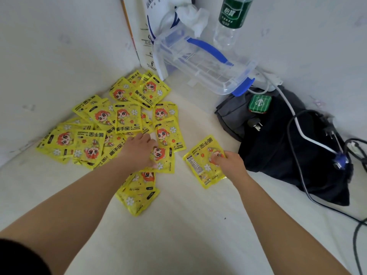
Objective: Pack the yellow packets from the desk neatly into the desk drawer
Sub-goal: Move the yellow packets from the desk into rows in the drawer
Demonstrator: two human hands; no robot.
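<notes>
On the white desk (pixel 188 225), from nine to twelve o'clock of centre: yellow packets (pixel 127 120) sprawled and overlapping, running back into the corner of the walls, with the left hand (pixel 139 149) laid over one packet (pixel 163 158) at the sprawl's near edge, grasp impossible to tell from this angle. At three o'clock of that hand, just clear of the sprawl: right hand (pixel 230 161) gripping a small stack (pixel 200 167), thumb on top, black bag (pixel 278 155) close beside it. Bare desktop from five to seven o'clock between the forearms; clear box (pixel 198 62) and bottle (pixel 232 22) crowding twelve to one o'clock.
</notes>
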